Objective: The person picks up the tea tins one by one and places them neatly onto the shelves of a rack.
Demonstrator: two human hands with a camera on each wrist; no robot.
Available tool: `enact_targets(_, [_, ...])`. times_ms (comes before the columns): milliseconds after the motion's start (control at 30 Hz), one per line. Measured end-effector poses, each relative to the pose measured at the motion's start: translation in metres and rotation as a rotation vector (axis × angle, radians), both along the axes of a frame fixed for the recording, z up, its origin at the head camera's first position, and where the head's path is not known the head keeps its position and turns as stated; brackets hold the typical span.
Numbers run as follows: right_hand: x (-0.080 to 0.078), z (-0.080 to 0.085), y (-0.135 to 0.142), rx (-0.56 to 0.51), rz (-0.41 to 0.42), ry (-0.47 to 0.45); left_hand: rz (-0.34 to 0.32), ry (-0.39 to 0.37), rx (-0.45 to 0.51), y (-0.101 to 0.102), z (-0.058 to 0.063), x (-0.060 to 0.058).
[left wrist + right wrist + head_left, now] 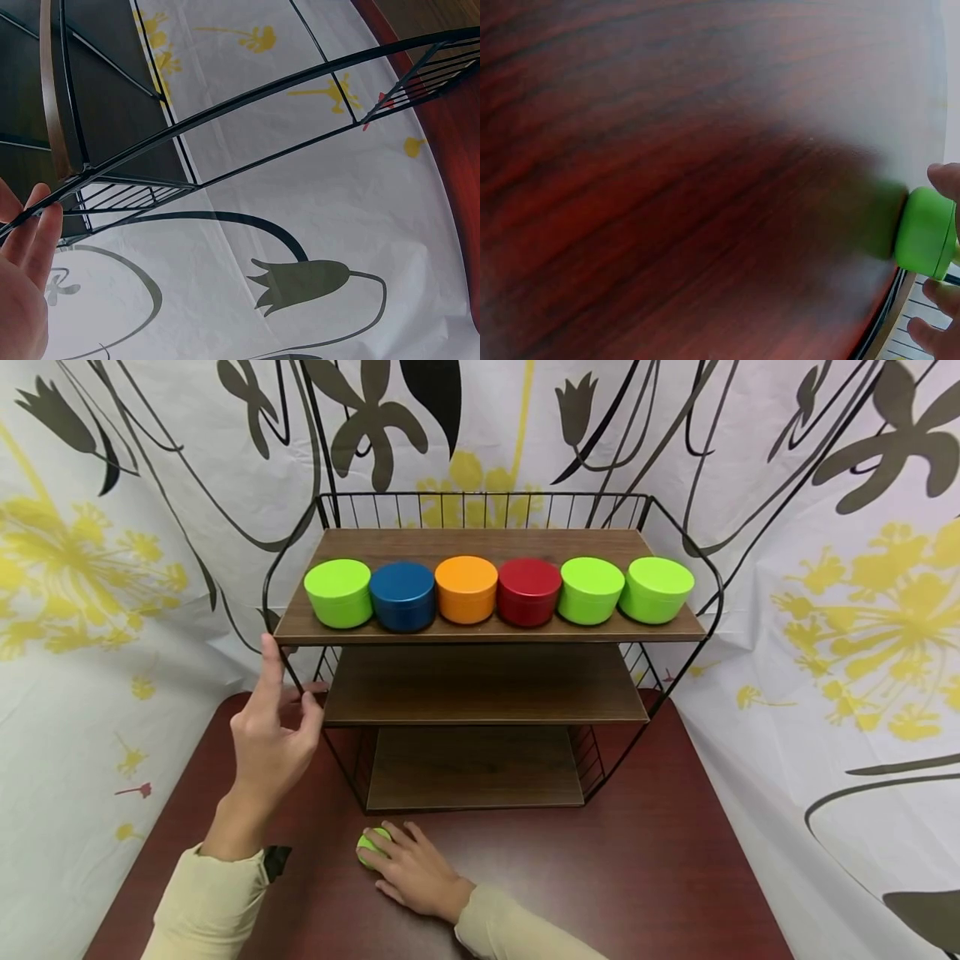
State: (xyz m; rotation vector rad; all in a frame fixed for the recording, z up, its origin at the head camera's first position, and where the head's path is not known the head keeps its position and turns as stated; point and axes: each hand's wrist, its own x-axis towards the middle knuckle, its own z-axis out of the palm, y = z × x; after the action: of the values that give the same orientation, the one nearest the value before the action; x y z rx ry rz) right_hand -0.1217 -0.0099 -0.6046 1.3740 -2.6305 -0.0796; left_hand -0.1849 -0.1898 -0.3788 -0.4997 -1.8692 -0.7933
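Observation:
My left hand is at the left side of the black-framed three-tier shelf rack. The frame rod runs between its thumb and fingers, with some fingers behind the rod. My right hand holds a lime-green round lidded container at the tabletop in front of the rack, the fingers spread over it and partly hiding it. In the right wrist view, thumb and fingers stand on opposite sides of this container.
Along the top shelf's front stands a row of round lidded containers: green, blue, orange, red and two more green at the right. Patterned white cloth hangs around the dark red table.

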Motion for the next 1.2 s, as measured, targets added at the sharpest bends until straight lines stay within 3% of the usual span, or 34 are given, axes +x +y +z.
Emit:
enact_targets(500, [-0.001, -0.005, -0.008, -0.191, 0.026, 0.063, -0.003, 0.006, 0.0, 0.001, 0.0, 0.001])
enact_targets(700, [-0.001, -0.005, -0.005, -0.229, 0.049, 0.016, -0.002, 0.01, 0.002, 0.001, 0.0, 0.001])
enact_targets(1200, [0.006, 0.015, 0.021, -0.137, 0.147, -0.066, -0.005, 0.023, 0.009, 0.001, 0.001, 0.0])
